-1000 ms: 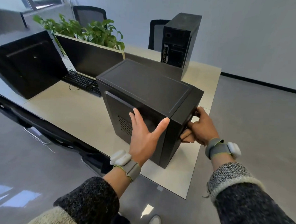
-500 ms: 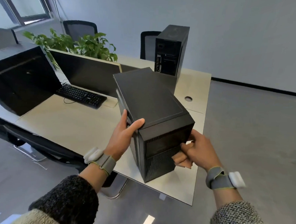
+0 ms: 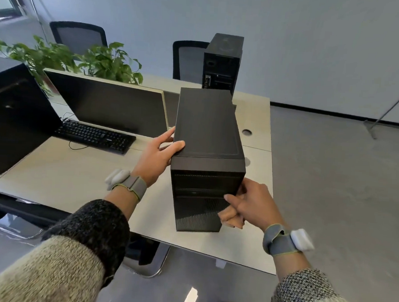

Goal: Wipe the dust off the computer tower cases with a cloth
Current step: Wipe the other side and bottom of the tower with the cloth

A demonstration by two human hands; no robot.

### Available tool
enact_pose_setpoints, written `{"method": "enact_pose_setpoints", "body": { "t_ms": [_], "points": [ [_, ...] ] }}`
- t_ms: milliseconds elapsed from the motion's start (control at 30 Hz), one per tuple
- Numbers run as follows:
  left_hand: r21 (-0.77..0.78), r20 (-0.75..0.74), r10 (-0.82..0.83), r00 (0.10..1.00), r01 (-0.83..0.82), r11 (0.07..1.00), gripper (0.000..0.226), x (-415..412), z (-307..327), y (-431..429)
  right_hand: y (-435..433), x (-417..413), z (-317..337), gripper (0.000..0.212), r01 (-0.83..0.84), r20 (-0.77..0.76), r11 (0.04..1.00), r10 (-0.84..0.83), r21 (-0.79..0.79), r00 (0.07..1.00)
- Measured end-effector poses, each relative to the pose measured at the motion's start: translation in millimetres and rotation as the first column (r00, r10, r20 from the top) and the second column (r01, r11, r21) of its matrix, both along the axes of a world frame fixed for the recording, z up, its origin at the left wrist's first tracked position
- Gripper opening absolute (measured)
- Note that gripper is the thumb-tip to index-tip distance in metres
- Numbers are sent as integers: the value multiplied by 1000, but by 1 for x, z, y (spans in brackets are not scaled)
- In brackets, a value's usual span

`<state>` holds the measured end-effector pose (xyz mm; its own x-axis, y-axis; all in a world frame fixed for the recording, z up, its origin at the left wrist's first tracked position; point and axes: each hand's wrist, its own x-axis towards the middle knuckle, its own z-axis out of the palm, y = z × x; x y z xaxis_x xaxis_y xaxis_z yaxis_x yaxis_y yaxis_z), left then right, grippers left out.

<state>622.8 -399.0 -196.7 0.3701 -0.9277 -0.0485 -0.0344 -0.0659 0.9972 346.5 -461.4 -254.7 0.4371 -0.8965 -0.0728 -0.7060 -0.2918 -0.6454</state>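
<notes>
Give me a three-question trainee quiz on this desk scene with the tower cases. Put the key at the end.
1. True or false: the near tower case lies flat on its side on the desk.
2. How many tower cases stand on the desk?
3. The thumb of the left hand rests on: A the keyboard, B the near tower case's top, C the monitor.
Key: 1 false, it stands upright. 2 two, counting the far tower case. 3 B.

Near tower (image 3: 206,128) hides base of far tower (image 3: 223,59).
</notes>
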Motion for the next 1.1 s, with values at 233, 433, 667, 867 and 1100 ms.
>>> {"method": "enact_pose_setpoints", "body": {
  "t_ms": [233,433,667,867,1100],
  "points": [
    [8,-141,36,989,-35,999,44,57,-8,-18,18,64,-6,32,47,-2,998,-47,-35,999],
    [-4,-211,28,977,-30,1000,35,74,-12,-22,28,82,-10,26,90,19,996,-90,3,996],
    [267,14,304,953,-297,917,40,52,-98,19,31,54,-72,48,165,145,934,-220,318,965],
    [642,326,177,928,-356,680,34,-4,-141,54,19,37,-125,47,149,202,842,-289,518,936],
    [796,102,-235,967,63,602,23,-102,-186,27,-51,-11,-166,31,121,216,750,-336,651,917]
  ]
}}
